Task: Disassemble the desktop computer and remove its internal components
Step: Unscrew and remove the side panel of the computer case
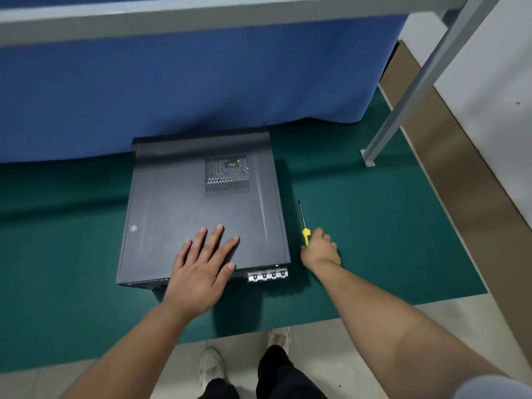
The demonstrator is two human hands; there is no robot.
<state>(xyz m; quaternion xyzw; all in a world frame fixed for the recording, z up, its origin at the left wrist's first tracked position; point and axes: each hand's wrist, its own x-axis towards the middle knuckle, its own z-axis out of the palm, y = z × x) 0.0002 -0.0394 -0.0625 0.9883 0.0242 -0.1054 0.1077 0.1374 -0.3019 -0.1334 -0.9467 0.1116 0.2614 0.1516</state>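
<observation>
A dark grey desktop computer case (pixel 184 203) lies on its side on a green mat, its closed side panel facing up with a perforated vent (pixel 226 175) near the far end. The rear slot brackets (pixel 267 275) show at the near right corner. My left hand (pixel 201 266) rests flat on the near part of the panel, fingers spread and straight. My right hand (pixel 321 249) is just right of the case, its fingers curled round the yellow handle of a screwdriver (pixel 303 223) whose dark shaft points away from me over the mat.
The green mat (pixel 388 226) covers the floor under the case. A blue cloth (pixel 172 90) hangs from a table behind it. A grey metal leg (pixel 403 110) is bolted down at the right. My shoes stand on pale tiles at the near edge.
</observation>
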